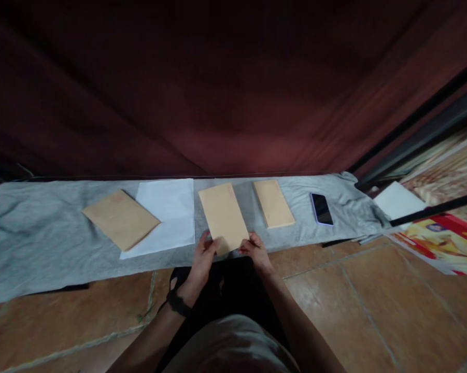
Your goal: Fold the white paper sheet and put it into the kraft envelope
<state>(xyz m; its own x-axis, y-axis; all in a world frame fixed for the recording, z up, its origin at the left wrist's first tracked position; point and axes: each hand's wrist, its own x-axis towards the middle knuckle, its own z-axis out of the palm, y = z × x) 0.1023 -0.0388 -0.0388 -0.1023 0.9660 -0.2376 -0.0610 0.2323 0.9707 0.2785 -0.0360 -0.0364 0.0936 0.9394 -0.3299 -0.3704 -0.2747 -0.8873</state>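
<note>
This looks like a room in a home, though that is not certain. Brown floor tiles (408, 316) with pale joints lie underfoot, a dark red curtain (233, 114) fills the far side, and a rumpled, soft grey blanket (42, 233) covers a long, narrow surface, with 1 phone (322, 209) on it.

Grey cloth (42, 228) carries envelopes (274, 203), white paper (171, 210), a phone (322, 209).

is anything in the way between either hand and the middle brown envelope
Nothing visible: the left hand and right hand already hold the middle brown envelope near its closest corners. The white paper lies left of it, the right-hand brown stack right; neither comes between.
</note>
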